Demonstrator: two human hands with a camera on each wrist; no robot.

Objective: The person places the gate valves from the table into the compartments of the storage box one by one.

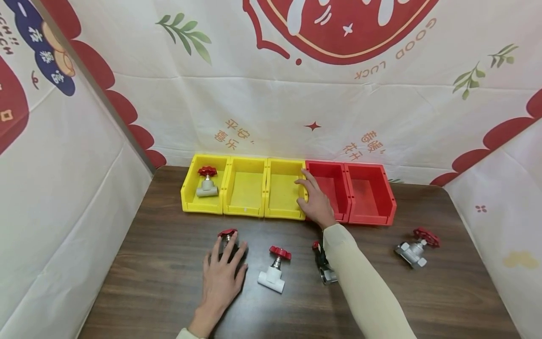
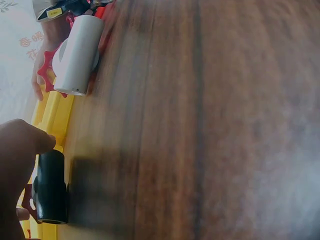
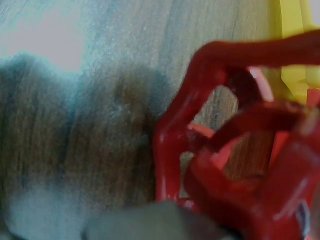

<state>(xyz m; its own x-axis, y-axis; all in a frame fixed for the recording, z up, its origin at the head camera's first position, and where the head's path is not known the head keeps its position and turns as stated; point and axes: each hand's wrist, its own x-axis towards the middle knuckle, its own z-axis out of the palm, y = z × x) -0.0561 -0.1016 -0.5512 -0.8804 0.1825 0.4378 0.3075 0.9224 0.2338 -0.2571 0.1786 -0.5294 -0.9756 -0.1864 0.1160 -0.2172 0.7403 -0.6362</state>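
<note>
My left hand [image 1: 222, 275] reaches over a black T-shaped valve [image 2: 51, 187] with a red handwheel [image 1: 227, 232], its fingers spread over it. In the left wrist view the thumb is right at the end of the black pipe. My right hand [image 1: 315, 200] is above the wall between the third yellow bin [image 1: 284, 213] and the neighbouring red bin [image 1: 328, 176], fingers parted and holding nothing. Under the right forearm, partly hidden, lies a metal valve [image 1: 326, 273]. Large red handwheels [image 3: 215, 55] fill much of the right wrist view.
Between the arms lies a white T-shaped valve [image 1: 272, 278] with a red handwheel. A grey valve [image 1: 207, 187] stands in the leftmost yellow bin [image 1: 202, 207]. Far right on the table [image 1: 148, 273] is a silver valve [image 1: 412, 253]. Another red bin [image 1: 368, 219] ends the row.
</note>
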